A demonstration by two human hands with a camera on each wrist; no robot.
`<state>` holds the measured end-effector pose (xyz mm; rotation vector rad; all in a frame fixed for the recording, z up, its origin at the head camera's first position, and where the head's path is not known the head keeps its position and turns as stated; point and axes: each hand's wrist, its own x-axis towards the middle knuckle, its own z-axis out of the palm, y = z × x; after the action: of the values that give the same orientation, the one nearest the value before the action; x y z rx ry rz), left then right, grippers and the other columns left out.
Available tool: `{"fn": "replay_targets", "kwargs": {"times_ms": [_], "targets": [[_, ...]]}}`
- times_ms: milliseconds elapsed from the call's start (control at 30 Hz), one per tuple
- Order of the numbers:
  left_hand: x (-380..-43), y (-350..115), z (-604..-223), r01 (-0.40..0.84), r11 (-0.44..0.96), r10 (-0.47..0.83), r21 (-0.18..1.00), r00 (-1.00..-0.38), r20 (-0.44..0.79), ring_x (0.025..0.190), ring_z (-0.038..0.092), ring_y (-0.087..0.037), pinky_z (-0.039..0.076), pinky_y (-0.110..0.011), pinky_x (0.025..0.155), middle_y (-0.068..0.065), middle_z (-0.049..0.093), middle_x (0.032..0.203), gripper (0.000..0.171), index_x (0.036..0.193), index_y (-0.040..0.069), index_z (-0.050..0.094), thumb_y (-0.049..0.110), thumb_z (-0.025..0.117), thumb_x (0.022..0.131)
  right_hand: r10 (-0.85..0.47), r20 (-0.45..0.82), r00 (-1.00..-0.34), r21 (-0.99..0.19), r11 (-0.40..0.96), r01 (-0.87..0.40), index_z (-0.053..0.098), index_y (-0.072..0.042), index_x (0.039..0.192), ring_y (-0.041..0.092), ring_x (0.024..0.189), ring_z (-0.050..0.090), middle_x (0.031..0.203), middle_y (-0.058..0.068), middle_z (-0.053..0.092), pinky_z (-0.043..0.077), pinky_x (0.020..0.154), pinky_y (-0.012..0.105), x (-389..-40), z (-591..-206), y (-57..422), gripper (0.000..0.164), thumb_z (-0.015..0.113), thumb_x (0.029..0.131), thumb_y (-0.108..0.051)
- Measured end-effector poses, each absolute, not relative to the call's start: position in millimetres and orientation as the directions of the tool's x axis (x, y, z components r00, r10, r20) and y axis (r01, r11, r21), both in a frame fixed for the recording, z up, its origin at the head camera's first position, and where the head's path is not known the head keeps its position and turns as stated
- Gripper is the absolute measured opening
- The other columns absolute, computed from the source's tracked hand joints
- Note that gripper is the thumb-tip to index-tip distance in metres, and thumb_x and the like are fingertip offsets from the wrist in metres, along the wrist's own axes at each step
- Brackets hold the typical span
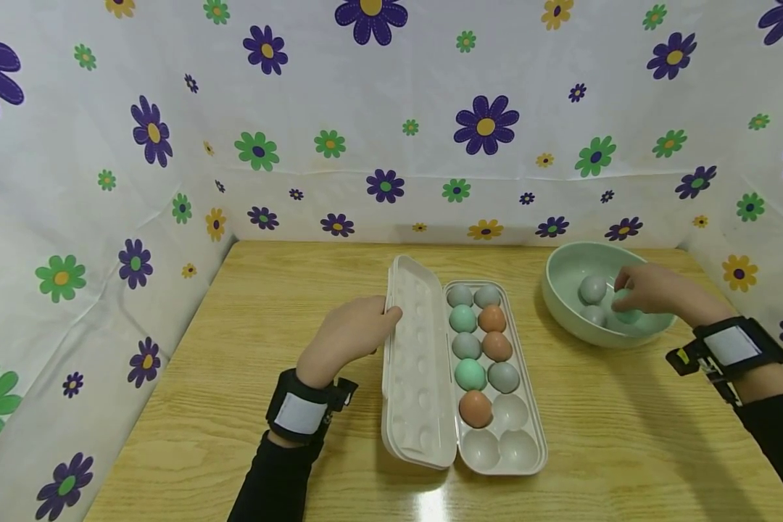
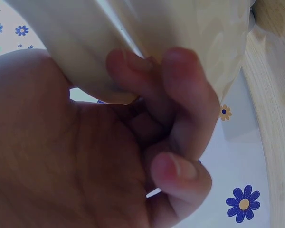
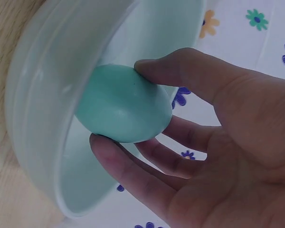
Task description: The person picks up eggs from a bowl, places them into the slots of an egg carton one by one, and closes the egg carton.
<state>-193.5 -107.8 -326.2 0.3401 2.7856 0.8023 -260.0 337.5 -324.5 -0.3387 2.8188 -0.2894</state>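
Note:
My right hand (image 1: 659, 290) pinches a green egg (image 3: 123, 107) between thumb and fingertips, inside the rim of a pale green bowl (image 1: 570, 322). Two grey eggs (image 1: 593, 289) lie in the bowl beside it. At the middle of the table stands a white egg carton (image 1: 540, 435), its lid raised upright on the left. My left hand (image 1: 349, 333) grips the lid (image 1: 420, 406) by its left edge, thumb on the inner face and fingers behind. Grey, green and brown eggs (image 1: 496, 346) fill most cups; bare cups (image 1: 518, 449) show at the near end.
Everything stands on a light wooden table (image 1: 287, 290). A white cloth (image 1: 424, 152) with purple, green and yellow flowers hangs behind it and along both sides. The bowl is at the back right, apart from the carton.

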Motion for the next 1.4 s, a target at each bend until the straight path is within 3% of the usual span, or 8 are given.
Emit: {"fn": "replay_targets", "kwargs": {"times_ms": [300, 1100, 1400], "targets": [[-194, -107, -325, 0.156, 0.822, 0.281, 0.548, -0.948, -0.151, 0.053, 0.052, -0.017, 0.038, -0.032, 0.047, -0.001, 0.055, 0.064, 0.035, 0.077, 0.017, 0.054, 0.038, 0.032, 0.096, -0.273, -0.216, -0.937, -0.222, 0.949, -0.225, 0.057, 0.003, 0.101, 0.033, 0.086, 0.054, 0.098, 0.024, 0.057, 0.048, 0.071, 0.048, -254, -317, 328, 0.037, 0.066, 0.076, -0.022], [-192, -107, -324, 0.169, 0.822, 0.291, 0.543, -0.945, -0.147, 0.051, 0.051, -0.017, 0.036, -0.030, 0.045, -0.001, 0.053, 0.062, 0.035, 0.077, 0.016, 0.054, 0.036, 0.033, 0.096, -0.313, -0.120, -0.942, -0.252, 0.927, -0.276, 0.059, -0.006, 0.101, 0.027, 0.087, 0.051, 0.101, 0.015, 0.054, 0.045, 0.071, 0.044, -227, -298, 296, 0.033, 0.069, 0.077, -0.027], [-192, -108, -325, 0.157, 0.822, 0.280, 0.547, -0.948, -0.148, 0.051, 0.051, -0.017, 0.037, -0.030, 0.045, -0.001, 0.054, 0.061, 0.035, 0.077, 0.015, 0.054, 0.036, 0.032, 0.096, -0.386, -0.015, -0.922, -0.235, 0.898, -0.372, 0.061, -0.010, 0.096, 0.022, 0.084, 0.049, 0.094, 0.010, 0.053, 0.043, 0.071, 0.040, -209, -294, 273, 0.026, 0.070, 0.075, -0.023]]}}
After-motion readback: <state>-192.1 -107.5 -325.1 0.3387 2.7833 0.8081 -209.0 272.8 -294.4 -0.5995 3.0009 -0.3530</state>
